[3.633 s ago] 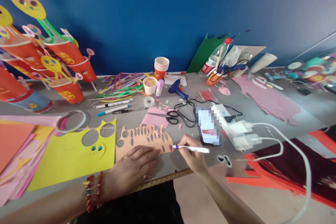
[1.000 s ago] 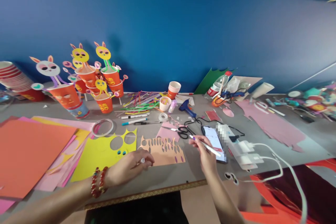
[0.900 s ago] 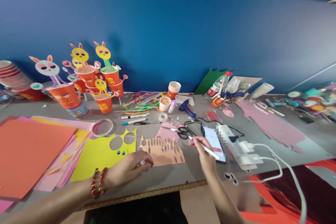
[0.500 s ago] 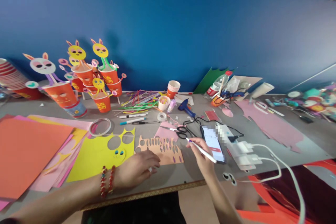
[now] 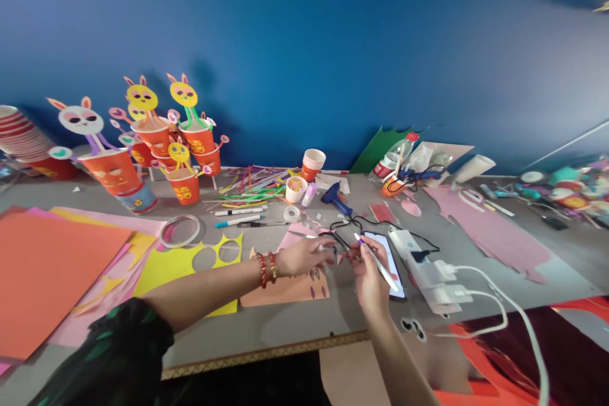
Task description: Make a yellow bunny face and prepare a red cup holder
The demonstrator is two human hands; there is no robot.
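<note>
My right hand (image 5: 373, 279) grips a white marker (image 5: 383, 269) with a purple band near its upper-left end, held above the phone (image 5: 394, 266). My left hand (image 5: 304, 257), wearing red bead bracelets, reaches across the peach cut-out sheet (image 5: 280, 290). Its fingers are apart and bent a little, close to the right hand, and nothing shows in them. Scissors (image 5: 302, 235) lie partly covered by the left hand, on a pink paper piece (image 5: 291, 238). Under the left forearm is a yellow sheet (image 5: 164, 266) with round holes.
Orange cups with rabbit faces (image 5: 114, 171) stand at the left, behind coloured paper sheets (image 5: 61, 279). Pens (image 5: 238, 221), a tape roll (image 5: 179, 231), pipe cleaners (image 5: 261, 184) and a blue glue gun (image 5: 337, 198) lie farther back. A power strip (image 5: 421, 269) with white cables is at the right.
My left hand has moved right and away from me, from the peach sheet's near edge to beside the scissors. My right hand has shifted slightly right, raising the marker. The yellow face is now hidden.
</note>
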